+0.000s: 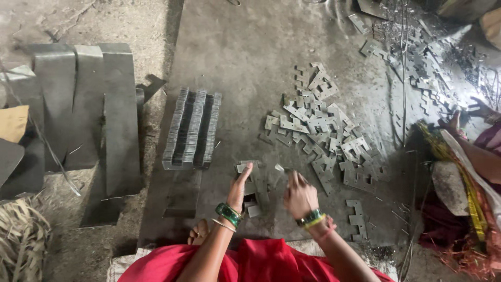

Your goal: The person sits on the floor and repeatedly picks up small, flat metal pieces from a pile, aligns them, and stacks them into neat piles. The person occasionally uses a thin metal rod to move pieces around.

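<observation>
Hands low-centre over floor (250, 52): left hand (239, 189) with fingers pressed together edging a small stack (255, 190) square; right hand (299, 196) blurred, grip unclear. Loose plates (323, 136) lie right, the packed row (192, 128) left, sorted apart.

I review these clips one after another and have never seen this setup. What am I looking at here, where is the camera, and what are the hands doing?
There is no machine: a person works with bare hands, and the single picture comes from a camera on that person's head, looking down. The left hand and right hand are both at a small bunch of flat metal pieces on the ground sheet. The grip is blurred, so I cannot tell exactly what each hand holds. To the left stands a neat row of stacked pieces; to the right lies a loose pile of the same notched plates. Bent metal sheets sit at far left. At the right edge is another person's arm.
</observation>
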